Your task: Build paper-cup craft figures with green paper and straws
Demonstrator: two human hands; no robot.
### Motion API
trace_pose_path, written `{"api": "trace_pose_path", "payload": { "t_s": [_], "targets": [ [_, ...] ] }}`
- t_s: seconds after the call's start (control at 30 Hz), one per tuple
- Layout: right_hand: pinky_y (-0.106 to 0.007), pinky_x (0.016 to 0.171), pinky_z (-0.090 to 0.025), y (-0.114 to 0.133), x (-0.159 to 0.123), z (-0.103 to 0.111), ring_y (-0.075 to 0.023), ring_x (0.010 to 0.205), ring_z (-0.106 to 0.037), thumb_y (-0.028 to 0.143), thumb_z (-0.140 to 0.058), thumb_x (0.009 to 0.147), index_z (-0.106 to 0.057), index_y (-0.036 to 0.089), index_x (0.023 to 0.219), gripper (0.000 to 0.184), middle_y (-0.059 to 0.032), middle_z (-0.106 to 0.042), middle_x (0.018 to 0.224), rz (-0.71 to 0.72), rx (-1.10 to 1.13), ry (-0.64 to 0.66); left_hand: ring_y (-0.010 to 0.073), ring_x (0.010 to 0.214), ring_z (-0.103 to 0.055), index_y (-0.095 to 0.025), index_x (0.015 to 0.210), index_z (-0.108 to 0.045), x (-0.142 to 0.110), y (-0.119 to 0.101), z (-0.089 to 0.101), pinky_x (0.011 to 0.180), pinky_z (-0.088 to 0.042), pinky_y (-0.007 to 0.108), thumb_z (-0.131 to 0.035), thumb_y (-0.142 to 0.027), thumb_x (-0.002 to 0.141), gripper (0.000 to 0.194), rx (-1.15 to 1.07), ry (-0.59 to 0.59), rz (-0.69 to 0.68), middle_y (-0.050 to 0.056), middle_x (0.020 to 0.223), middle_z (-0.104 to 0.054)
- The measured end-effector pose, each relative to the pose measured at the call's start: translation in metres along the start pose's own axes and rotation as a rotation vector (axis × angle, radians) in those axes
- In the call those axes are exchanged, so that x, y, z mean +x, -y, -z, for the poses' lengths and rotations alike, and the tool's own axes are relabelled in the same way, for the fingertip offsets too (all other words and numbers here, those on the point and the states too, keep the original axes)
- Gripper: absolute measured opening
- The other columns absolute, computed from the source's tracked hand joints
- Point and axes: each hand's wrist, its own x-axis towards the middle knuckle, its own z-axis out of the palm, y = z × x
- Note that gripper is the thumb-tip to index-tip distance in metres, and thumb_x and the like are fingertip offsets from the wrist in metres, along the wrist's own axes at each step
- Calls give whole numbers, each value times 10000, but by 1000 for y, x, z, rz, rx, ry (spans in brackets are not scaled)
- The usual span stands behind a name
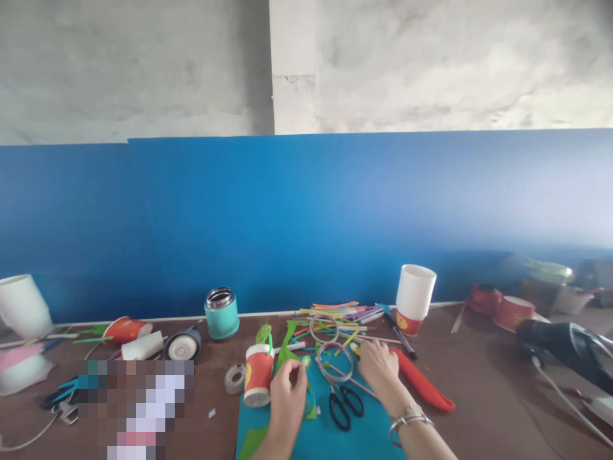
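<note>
Blue paper (342, 447) underlies the left hand (288, 388), pinching a white-marked green scrap (306, 362), the right hand's (379, 364) hold unclear.

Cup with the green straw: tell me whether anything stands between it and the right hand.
Yes: the left hand, close beside the cup, then the grey coil before the right hand. The scissor handles sit lower in view, off the direct line.

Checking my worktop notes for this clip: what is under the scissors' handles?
The blue sheet shows through and around the black scissors' handles. Whatever lies directly beneath the handles themselves is covered and can't be seen.
</note>
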Motion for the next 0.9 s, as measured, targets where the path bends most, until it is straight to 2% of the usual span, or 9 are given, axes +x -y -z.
{"api": "trace_pose_path", "payload": {
  "t_s": [0.13,0.23,0.3,0.37,0.5,0.63,0.77,0.83,0.9],
  "targets": [
    [-392,812,-378,12,-4,8,-333,1033,-594,54,-378,822,-611,90,1074,346,-203,-669,1047,59,30,10,208,607,-587,-193,649,-581,2,1,1,598,-453,286,-517,-492,743,320,43,-19,19,42,613,-630],
    [-279,769,-393,29,-19,14,-232,970,-637,81,-424,813,-595,172,1100,346,-104,-697,1033,251,105,64,215,597,-593,-190,651,-597,4,3,-1,589,-450,293,-525,-474,740,306,64,-27,36,44,601,-632],
    [-254,755,-398,41,-32,15,-218,993,-632,64,-410,817,-590,165,1115,362,-104,-692,1057,392,159,107,216,596,-594,-187,652,-611,3,3,-2,599,-448,297,-529,-457,742,296,72,-25,33,44,598,-636],
    [-267,751,-403,50,-43,14,-240,990,-634,48,-404,817,-592,127,1120,365,-133,-695,1034,433,177,133,214,598,-593,-187,649,-618,2,4,-2,601,-442,294,-531,-447,747,291,78,-23,23,42,600,-638],
    [-288,740,-405,58,-49,9,-281,975,-641,-6,-423,773,-618,65,1078,369,-196,-692,1007,402,200,156,210,614,-592,-184,633,-609,0,3,-2,597,-431,281,-527,-437,768,298,73,-24,6,42,611,-640],
    [-295,721,-401,58,-40,3,-286,946,-646,39,-442,798,-603,68,1076,323,-196,-696,992,340,269,108,223,637,-606,-175,676,-622,1,3,-2,615,-450,296,-530,-458,770,312,36,-32,19,56,639,-654],
    [-261,688,-381,64,-31,-1,-246,904,-624,180,-517,808,-623,126,899,150,-125,-700,914,303,390,17,220,643,-602,-169,699,-636,1,3,-4,613,-459,300,-514,-451,778,317,-5,-7,20,62,662,-662],
    [-234,611,-355,66,-29,-2,-197,762,-607,205,-557,777,-607,149,734,87,-67,-677,761,301,460,4,213,660,-594,-167,727,-645,1,4,-5,622,-459,297,-518,-455,784,320,-60,19,10,63,691,-667],
    [-213,533,-309,67,-27,-2,-142,615,-544,198,-570,756,-560,162,614,148,-9,-605,612,309,521,12,196,650,-573,-164,756,-648,0,4,-6,606,-447,282,-531,-475,789,334,-149,52,6,55,699,-658]
  ]
}}
